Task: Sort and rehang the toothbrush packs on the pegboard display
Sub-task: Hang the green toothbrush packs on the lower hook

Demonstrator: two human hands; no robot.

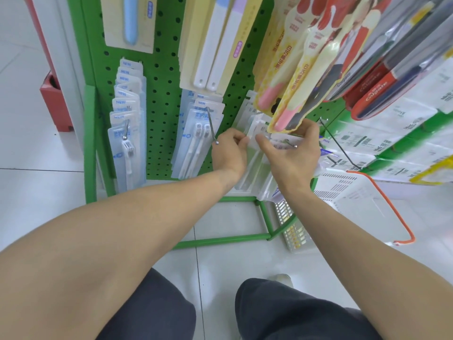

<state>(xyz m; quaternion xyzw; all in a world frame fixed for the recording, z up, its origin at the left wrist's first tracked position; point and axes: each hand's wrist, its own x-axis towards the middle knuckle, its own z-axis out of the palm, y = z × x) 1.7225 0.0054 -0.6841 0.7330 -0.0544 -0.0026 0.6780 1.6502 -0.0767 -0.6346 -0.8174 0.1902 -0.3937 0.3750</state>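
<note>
From the head camera, both hands work low on the green perforated metal pegboard (161,77). The left hand (229,153) pinches the top of a clear plastic toothbrush pack (252,133); the right hand (291,149) grasps the same bundle beside a ball-tipped steel peg (290,144). A white plastic basket (348,190) sits just right.
</note>
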